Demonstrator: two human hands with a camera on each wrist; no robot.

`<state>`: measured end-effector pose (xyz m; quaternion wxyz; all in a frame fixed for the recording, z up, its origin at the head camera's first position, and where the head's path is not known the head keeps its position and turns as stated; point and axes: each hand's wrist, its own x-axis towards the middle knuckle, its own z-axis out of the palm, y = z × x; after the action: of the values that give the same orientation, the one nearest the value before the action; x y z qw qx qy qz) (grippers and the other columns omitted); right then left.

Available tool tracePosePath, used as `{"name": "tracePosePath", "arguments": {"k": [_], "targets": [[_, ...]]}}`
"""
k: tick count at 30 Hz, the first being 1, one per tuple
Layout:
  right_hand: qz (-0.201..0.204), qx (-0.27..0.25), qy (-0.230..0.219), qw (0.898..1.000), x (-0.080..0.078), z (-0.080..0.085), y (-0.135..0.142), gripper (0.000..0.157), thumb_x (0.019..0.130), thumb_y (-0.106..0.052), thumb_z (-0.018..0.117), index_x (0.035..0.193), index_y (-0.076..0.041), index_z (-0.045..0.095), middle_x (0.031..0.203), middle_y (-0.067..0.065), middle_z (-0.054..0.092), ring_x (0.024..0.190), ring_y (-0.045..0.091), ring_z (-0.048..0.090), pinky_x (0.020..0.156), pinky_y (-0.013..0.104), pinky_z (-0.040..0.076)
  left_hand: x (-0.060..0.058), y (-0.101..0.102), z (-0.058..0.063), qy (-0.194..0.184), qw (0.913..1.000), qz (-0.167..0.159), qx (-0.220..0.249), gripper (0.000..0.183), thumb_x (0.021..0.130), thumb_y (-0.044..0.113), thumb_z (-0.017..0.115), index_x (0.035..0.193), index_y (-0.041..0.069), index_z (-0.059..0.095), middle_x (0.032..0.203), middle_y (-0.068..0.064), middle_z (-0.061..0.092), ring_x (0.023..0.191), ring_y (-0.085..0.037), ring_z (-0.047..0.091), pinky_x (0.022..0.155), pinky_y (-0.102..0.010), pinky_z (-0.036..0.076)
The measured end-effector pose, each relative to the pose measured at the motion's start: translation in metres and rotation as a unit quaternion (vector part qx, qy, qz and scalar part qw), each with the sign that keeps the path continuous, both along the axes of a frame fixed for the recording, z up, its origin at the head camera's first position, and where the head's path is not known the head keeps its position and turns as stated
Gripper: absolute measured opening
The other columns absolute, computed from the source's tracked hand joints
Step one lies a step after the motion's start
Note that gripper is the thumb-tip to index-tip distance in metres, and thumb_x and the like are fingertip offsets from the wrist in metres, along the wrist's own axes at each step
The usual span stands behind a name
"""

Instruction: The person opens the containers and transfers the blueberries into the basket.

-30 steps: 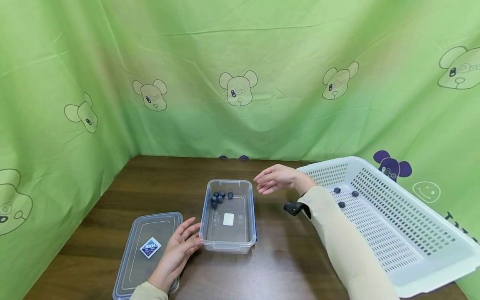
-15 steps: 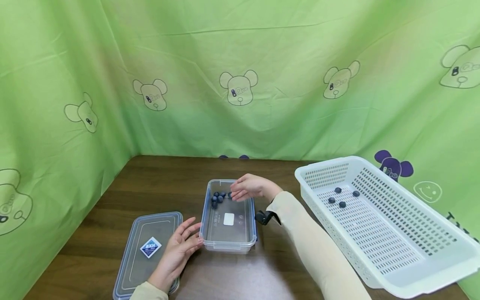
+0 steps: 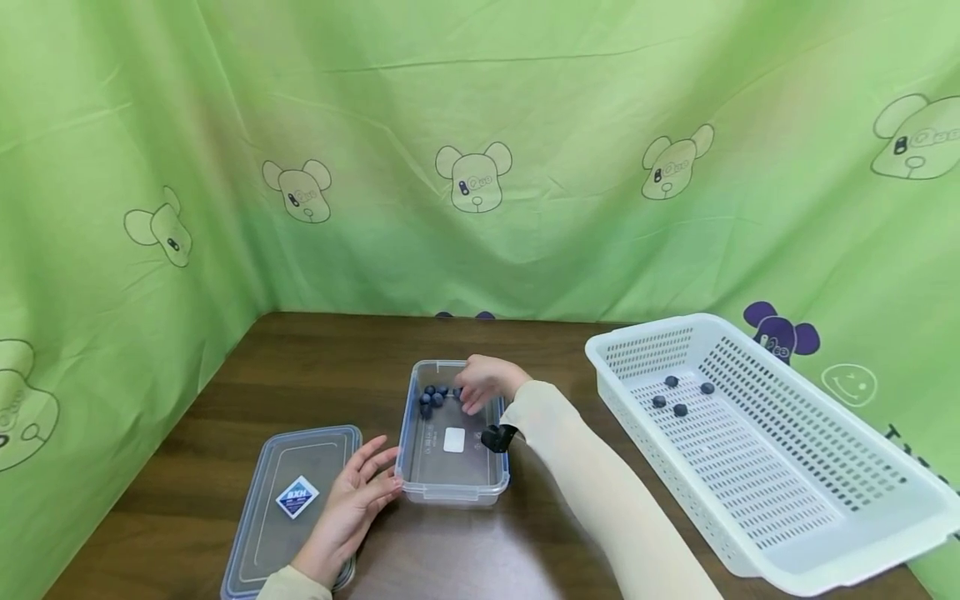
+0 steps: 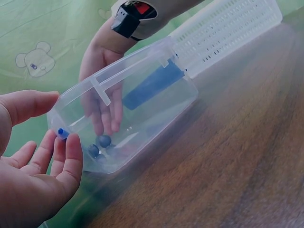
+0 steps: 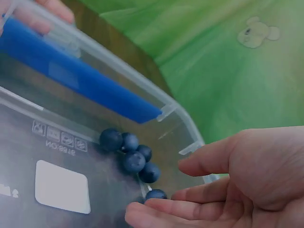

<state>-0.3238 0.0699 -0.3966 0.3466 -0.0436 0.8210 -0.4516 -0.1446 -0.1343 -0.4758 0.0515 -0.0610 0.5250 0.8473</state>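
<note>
A clear plastic food box (image 3: pixel 452 493) with blue side clips stands at the table's centre. My left hand (image 3: pixel 351 502) rests its fingertips lightly against the box's left side and near corner, fingers loosely extended. Over the far right part of the box, my right hand (image 3: pixel 486 383) reaches down inside with relaxed fingers. In the right wrist view its thumb stands apart from the fingers, and nothing shows between them. Several blueberries (image 5: pixel 134 161) lie on the box floor in the far left corner. One more blueberry (image 5: pixel 156 194) sits right at the right hand's fingertips, partly hidden by them.
The box's clear lid (image 3: pixel 258 542) with a diamond sticker lies at left, partly under the left wrist. A white perforated basket (image 3: pixel 795 567) with several blueberries (image 3: pixel 680 410) stands at right. A green printed curtain (image 3: pixel 480 267) hangs behind the wooden table (image 3: pixel 337 350).
My right hand has moved left from beside the basket to over the box, then lowered into it. The left hand has kept its place at the box.
</note>
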Motion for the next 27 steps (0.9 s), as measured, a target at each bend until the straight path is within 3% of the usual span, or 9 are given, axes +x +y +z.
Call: {"name": "tracePosePath", "arguments": {"k": [4,9,20,27], "targets": [[0.004,0.029,0.012,0.999,0.002,-0.007,-0.004,0.046,0.098,-0.008,0.051,0.137,0.016,0.042,0.104,0.029,0.066,0.08,0.031,0.071,0.072,0.036,0.059,0.001,0.0,-0.001,-0.001,1.0,-0.002,-0.004,0.073,0.083,-0.016,0.057,0.149,-0.005,0.026,0.123,-0.011,0.058,0.105,-0.022,0.058,0.08,-0.03,0.054],[0.0,0.023,-0.007,1.0,0.005,-0.018,-0.009,0.042,0.099,-0.007,0.052,0.133,0.017,0.045,0.1,0.027,0.067,0.081,0.03,0.071,0.073,0.035,0.059,0.001,-0.001,-0.003,0.002,0.9999,-0.005,-0.014,0.072,0.083,-0.016,0.057,0.148,-0.005,0.027,0.12,-0.008,0.059,0.104,-0.021,0.059,0.08,-0.03,0.054],[-0.074,-0.037,-0.022,0.996,0.008,-0.035,-0.02,0.014,0.097,-0.001,0.057,0.101,0.011,0.05,0.071,0.018,0.058,0.055,0.023,0.064,0.063,0.035,0.06,-0.001,-0.003,-0.004,0.004,0.9998,-0.008,-0.015,0.077,0.082,-0.015,0.058,0.15,-0.005,0.024,0.122,-0.009,0.059,0.105,-0.021,0.058,0.081,-0.03,0.054],[-0.083,-0.049,-0.029,0.995,0.006,-0.036,-0.021,0.009,0.097,0.003,0.054,0.091,0.007,0.048,0.066,0.017,0.057,0.051,0.022,0.062,0.061,0.035,0.059,-0.002,-0.002,-0.003,0.001,0.9999,-0.007,-0.013,0.078,0.081,-0.015,0.058,0.15,-0.004,0.023,0.122,-0.009,0.059,0.105,-0.021,0.058,0.081,-0.029,0.054]]}}
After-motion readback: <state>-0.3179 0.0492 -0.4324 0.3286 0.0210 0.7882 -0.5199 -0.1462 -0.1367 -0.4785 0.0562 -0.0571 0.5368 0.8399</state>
